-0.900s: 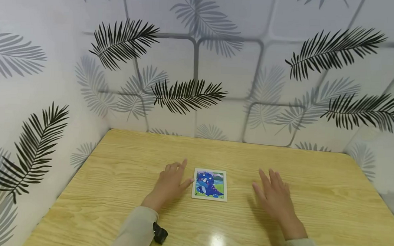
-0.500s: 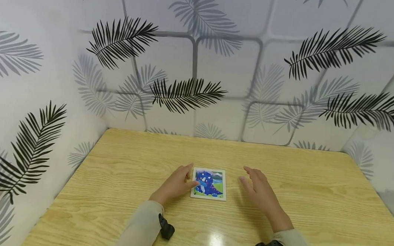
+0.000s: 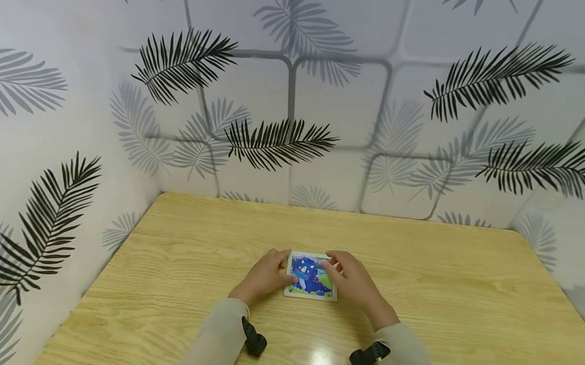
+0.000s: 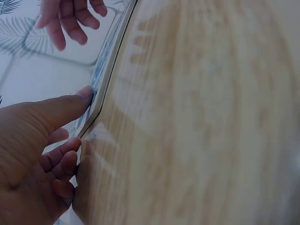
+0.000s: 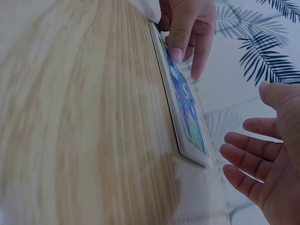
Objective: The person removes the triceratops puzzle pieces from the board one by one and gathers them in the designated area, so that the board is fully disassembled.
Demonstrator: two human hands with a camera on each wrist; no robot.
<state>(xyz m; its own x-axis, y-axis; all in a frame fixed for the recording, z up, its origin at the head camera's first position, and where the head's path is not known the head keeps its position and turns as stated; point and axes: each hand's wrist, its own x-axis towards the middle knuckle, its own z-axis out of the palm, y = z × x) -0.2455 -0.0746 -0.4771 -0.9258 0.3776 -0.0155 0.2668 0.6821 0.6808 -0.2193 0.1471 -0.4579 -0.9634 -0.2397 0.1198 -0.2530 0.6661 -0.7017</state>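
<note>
A flat square picture board [image 3: 312, 287] with a white border and a blue dinosaur lies on the table. My left hand [image 3: 263, 276] is at its left edge; in the left wrist view that hand [image 4: 30, 136] has its thumb on the board's top [image 4: 99, 75] and fingers curled at the side. Over the right part of the board hangs my right hand [image 3: 359, 282]. The right wrist view has this hand [image 5: 272, 154] with spread, slightly bent fingers, apart from the board [image 5: 185, 108].
The wooden table [image 3: 196, 227] meets a pale wall [image 3: 336, 107] with leaf patterns at its back edge. Another wall [image 3: 37, 136] rises on the left. Black wrist straps [image 3: 254, 340] sit over beige sleeves [image 3: 217, 333].
From the right, my right hand has come in over the board. My left hand has shifted slightly right and closed at the board's left edge. The board has stayed about where it was.
</note>
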